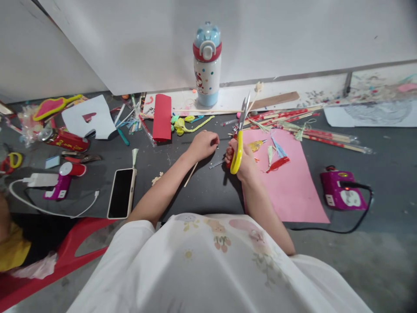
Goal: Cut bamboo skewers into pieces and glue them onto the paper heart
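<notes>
My right hand (245, 161) is closed around a pair of scissors (239, 141) with yellow handles, its metal blades pointing away from me. Beside it, my left hand (202, 146) has its fingers curled in, and what they hold, if anything, is hidden. A thin wooden stick (190, 175) runs from under that hand toward me; whether it is gripped I cannot tell. A metal rod (216, 164) sticks out near my right fingers. Just past my right wrist, a yellow tool (256, 145) and red, blue and pale green tassels (278, 164) lie on pink paper (289, 198).
A water bottle (207, 69) stands upright at the back. Red-wrapped sticks (329, 138) lie to the right, near a purple power socket (343, 191). Leftward are a phone (121, 194), red paper (162, 117), yellow clay (180, 126), a red can (65, 140) and white cut paper (103, 116).
</notes>
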Demonstrator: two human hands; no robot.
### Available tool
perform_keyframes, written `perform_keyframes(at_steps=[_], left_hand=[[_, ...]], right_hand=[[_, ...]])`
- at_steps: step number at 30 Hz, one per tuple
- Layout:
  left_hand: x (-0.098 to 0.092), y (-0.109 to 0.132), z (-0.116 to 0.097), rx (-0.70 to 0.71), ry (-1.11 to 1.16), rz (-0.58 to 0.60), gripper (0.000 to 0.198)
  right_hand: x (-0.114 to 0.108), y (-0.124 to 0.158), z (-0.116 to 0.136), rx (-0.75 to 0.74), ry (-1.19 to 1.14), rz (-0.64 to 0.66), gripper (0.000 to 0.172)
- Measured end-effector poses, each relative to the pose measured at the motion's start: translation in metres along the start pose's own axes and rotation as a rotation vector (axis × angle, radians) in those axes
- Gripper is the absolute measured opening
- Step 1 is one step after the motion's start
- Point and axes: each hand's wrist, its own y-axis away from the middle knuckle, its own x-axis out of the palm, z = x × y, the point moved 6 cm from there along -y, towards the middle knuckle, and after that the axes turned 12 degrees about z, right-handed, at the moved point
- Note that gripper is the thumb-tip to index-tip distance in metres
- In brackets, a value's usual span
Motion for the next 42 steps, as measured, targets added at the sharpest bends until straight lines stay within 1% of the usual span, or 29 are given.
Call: perform_keyframes(at_steps=[5,8,11,19,23,26,30,34,37,42], left_hand=[[0.003,0.001,0.005,-0.016,0.019,0.003,0.008],[0.001,0.003,0.006,-0.007,0.017,-0.008,0.008],[-0.002,0.004,0.005,-0.007,0.021,-0.019,0.008],[-0.006,0.006,0.004,-0.046,0.039,-0.008,0.011],[-0.011,0.017,0.005,-0.058,0.003,-0.007,0.012],[-0.012,0.032,0.006,-0.050,-0.003,0.006,0.011],[0.001,0.047,0.001,0.053,-0.040,0.096,0.012],[0.016,0.051,-0.005,0.128,-0.040,0.163,0.016],[0.019,0.053,-0.009,0.151,-0.066,0.191,0.017],[0.019,0.058,-0.017,0.163,-0.172,0.235,0.021]], right_hand=[[0.001,0.000,0.002,0.005,0.005,-0.005,0.036],[0.000,-0.001,0.001,0.002,-0.001,-0.006,0.034],[0.000,-0.001,0.000,0.010,0.039,-0.002,0.033],[-0.004,0.000,0.001,-0.007,0.121,-0.013,0.032],[-0.005,0.000,0.003,-0.023,0.148,-0.021,0.034],[-0.003,0.000,0.004,-0.021,0.096,0.003,0.036],[0.003,0.001,0.003,0.002,0.013,0.057,0.037],[0.003,0.002,0.005,-0.006,0.032,0.052,0.036],[0.002,0.002,0.005,-0.006,0.042,0.045,0.037],[0.001,0.002,0.004,0.013,0.084,0.032,0.037]])
